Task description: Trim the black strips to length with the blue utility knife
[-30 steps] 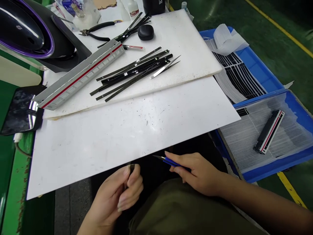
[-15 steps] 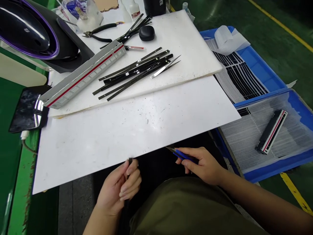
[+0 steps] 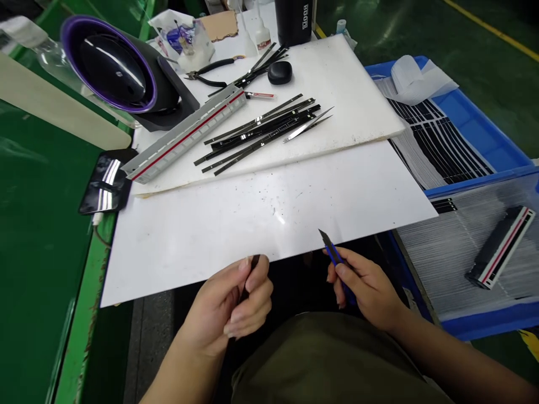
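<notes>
My left hand (image 3: 240, 297) is closed around a thin dark strip (image 3: 254, 261), whose end pokes out between thumb and index finger at the front edge of the white sheet (image 3: 181, 235). Most of that strip is hidden by the fingers. In my right hand (image 3: 362, 286) is a blue utility knife (image 3: 336, 253), its dark blade pointing up and left over the sheet's edge. The hands are apart. Beyond them, several dark strips (image 3: 252, 137) lie on a white foam board (image 3: 337, 73), with metal tweezers (image 3: 301, 130) over their right ends.
A grey channel with a red line (image 3: 185, 137) lies left of the strips, beside a black and purple fan (image 3: 122, 70). A phone (image 3: 106, 182) is at the left edge. Pliers (image 3: 210, 67) and a black case (image 3: 280, 72) sit behind. Blue trays (image 3: 475, 120) stand right.
The view has shifted, so the table appears further right. My right hand has tilted the knife more upright, with its blade now over the sheet. My left hand remains closed on the strip.
</notes>
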A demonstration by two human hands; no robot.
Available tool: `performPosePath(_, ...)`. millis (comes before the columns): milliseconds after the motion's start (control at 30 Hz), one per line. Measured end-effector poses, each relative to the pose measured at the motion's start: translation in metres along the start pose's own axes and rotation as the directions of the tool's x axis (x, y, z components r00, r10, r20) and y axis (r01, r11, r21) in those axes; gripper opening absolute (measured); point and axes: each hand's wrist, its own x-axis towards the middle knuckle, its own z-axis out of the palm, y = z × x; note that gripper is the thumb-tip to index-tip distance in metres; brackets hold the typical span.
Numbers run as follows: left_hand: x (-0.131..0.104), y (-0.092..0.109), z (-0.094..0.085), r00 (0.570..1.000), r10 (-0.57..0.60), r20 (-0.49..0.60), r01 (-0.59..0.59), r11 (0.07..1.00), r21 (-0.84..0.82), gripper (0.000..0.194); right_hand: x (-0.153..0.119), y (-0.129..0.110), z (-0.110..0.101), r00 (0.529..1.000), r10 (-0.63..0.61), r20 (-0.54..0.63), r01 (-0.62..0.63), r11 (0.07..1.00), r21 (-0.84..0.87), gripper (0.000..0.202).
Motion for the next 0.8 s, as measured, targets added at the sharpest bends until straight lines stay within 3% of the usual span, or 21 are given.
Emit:
performPosePath(67, 0.005, 0.003, 0.005, 0.998, 0.048, -0.043, -0.047, 0.999, 0.012, 0.030, -0.003, -0.003, 0.001, 1.000, -0.024, 0.021, 0.025, 0.996, -0.087, 0.031)
performPosePath(200, 0.009, 0.002, 0.011, 0.962, 0.144, -0.232, -0.106, 0.980, 0.168, 0.023, -0.009, -0.009, 0.000, 0.995, -0.042, 0.086, 0.059, 0.975, -0.215, 0.032)
performPosePath(267, 0.010, 0.001, 0.013, 0.948, 0.124, -0.292, -0.076, 0.982, 0.173, 0.028, -0.009, -0.012, 0.001, 0.994, -0.042, 0.102, 0.067, 0.964, -0.257, 0.035)
performPosePath(400, 0.006, 0.006, 0.007, 0.948, 0.055, -0.315, -0.009, 0.989, 0.146, 0.037, -0.003, -0.021, 0.006, 0.980, -0.124, 0.158, 0.171, 0.928, -0.331, 0.049)
performPosePath(600, -0.005, 0.007, -0.008, 0.915, -0.008, -0.404, 0.063, 0.990, 0.124, 0.040, 0.009, -0.038, 0.020, 0.895, -0.328, 0.302, 0.436, 0.784, -0.442, 0.051)
performPosePath(700, -0.006, -0.003, -0.014, 0.924, -0.068, -0.376, 0.076, 0.997, 0.005, 0.038, 0.014, -0.044, 0.027, 0.893, -0.285, 0.349, 0.437, 0.735, -0.518, 0.053)
performPosePath(800, -0.005, -0.012, -0.019, 0.907, -0.067, -0.415, 0.103, 0.993, 0.063, 0.039, 0.018, -0.049, 0.033, 0.907, -0.175, 0.384, 0.402, 0.636, -0.659, 0.057)
